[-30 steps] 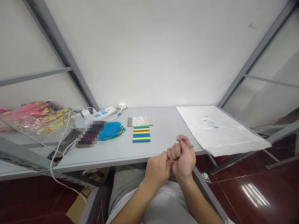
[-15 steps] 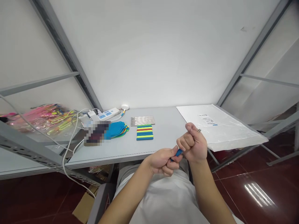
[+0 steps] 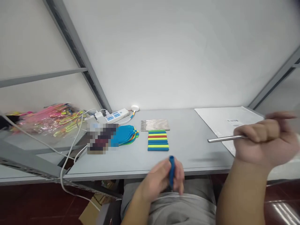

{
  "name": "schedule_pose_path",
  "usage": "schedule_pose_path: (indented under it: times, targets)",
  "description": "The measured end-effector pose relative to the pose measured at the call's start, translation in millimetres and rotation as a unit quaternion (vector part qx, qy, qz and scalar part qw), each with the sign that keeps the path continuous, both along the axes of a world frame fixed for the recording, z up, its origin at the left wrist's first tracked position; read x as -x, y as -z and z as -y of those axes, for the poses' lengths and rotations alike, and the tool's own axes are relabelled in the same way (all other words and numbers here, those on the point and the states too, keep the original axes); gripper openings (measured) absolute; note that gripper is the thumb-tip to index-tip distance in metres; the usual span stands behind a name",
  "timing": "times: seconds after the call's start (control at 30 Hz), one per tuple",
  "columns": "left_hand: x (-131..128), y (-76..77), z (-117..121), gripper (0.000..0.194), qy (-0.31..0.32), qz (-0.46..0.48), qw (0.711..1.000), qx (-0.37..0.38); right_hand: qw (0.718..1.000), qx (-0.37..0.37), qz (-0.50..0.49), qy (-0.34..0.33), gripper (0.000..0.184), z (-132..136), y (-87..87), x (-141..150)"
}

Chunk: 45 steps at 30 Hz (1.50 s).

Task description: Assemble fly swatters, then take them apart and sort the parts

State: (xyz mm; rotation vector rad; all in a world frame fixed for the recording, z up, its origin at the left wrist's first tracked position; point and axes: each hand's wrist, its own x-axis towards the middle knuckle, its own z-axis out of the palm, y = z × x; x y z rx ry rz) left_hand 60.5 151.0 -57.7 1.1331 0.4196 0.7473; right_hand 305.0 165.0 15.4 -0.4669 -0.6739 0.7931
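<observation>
My left hand (image 3: 161, 181) is low in front of the table edge, gripping a short blue foam tube (image 3: 172, 171) upright in its fingers. My right hand (image 3: 264, 140), blurred by motion, is out at the right and closed around a steel rod (image 3: 225, 139). The rod points left over the table. Neither hand touches the table. A row of steel rods (image 3: 155, 125) lies on the grey table (image 3: 187, 162), with a stack of coloured foam bars (image 3: 158, 140) just in front of it, nearer my left hand.
A pile of blue and multicoloured foam pieces (image 3: 126, 136) lies left of the bars, beside a pixelated patch. A power strip (image 3: 114, 115) with cables sits at the back. A white plastic-wrapped sheet (image 3: 222, 125) lies at right; a pink-packaged bundle (image 3: 47, 120) sits left.
My hands have pulled apart: the right moved far to the right with the steel rod, now fully visible, and the left dropped lower with the blue tube. The view turned slightly right.
</observation>
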Motion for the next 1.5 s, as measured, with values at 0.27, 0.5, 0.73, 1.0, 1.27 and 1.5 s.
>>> schedule_pose_path:
  times: [0.27, 0.5, 0.73, 1.0, 1.27, 1.5]
  targets:
    - [48, -3.7, -31, 0.02, -0.349, -0.325, 0.779, -0.406, 0.997, -0.031, -0.068, -0.004, 0.016, -19, 16.7, 29]
    - [33, 15.9, -39, 0.021, -0.295, -0.392, 0.716, -0.496, 1.0, 0.017, 0.001, 0.024, 0.005, -26, 32.4, 46]
    - [31, 12.9, -34, 0.011, -0.339, -0.234, 0.848, -0.333, 0.984, 0.058, 0.108, 0.132, 0.008, -26, 53.0, 60]
    - [44, 0.1, -31, 0.015, -0.265, -0.323, 0.857, -0.301, 0.922, 0.15, 0.328, 0.142, 0.021, -29, 52.2, 75]
    - [51, 13.4, -43, 0.007, -0.318, -0.446, 0.721, -0.425, 0.851, 0.214, 0.461, 0.133, 0.026, -39, 74.8, 67]
    - [42, 17.7, -42, 0.019, -0.364, -0.483, 0.666, -0.437, 0.812, 0.277, 0.501, 0.116, 0.033, -29, 99.2, 52]
